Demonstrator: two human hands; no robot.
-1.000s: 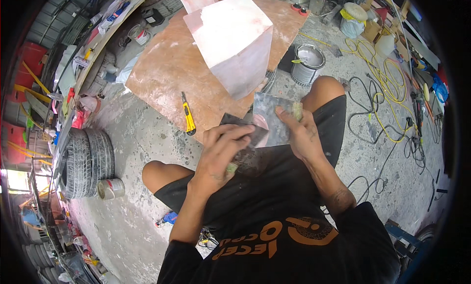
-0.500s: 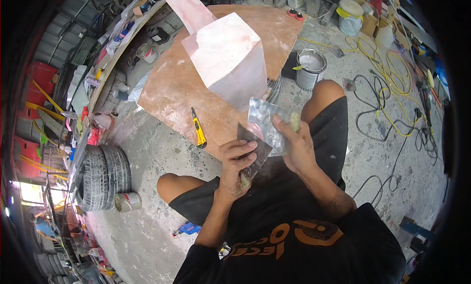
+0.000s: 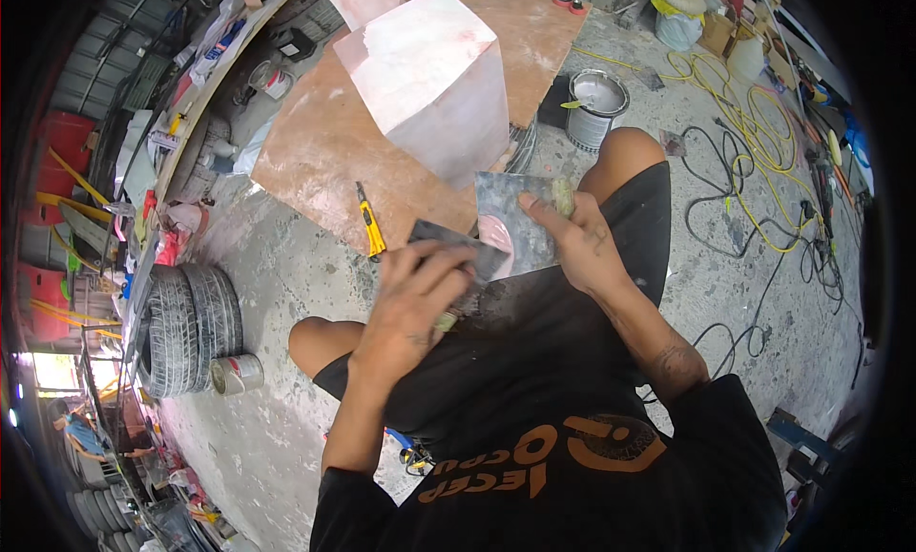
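In my left hand point(image 3: 401, 299) is a dark, flat putty scraper point(image 3: 431, 233), its fingers closed over the blade. My right hand point(image 3: 584, 245) grips a grey metal putty plate point(image 3: 506, 191) by its greenish, crusted edge, thumb on top. A smear of pink putty point(image 3: 495, 235) lies on this plate, and the scraper's far end overlaps it there. Both tools are held above my lap. Ahead of them a white, box-shaped piece point(image 3: 425, 61) with pinkish patches stands on a brown board point(image 3: 310, 161). A yellow utility knife point(image 3: 369, 226) lies near the board's front edge.
An open can of pale filler point(image 3: 593, 130) stands by my right knee. Yellow and black cables point(image 3: 763, 161) sprawl over the concrete floor at right. Dusty tires point(image 3: 196, 328) and a small tin point(image 3: 237, 374) are at left, below a cluttered shelf.
My left hand has rolled over and moved left, bringing the scraper to a flatter angle across the plate. More of the pink putty shows. The whole view has shifted slightly.
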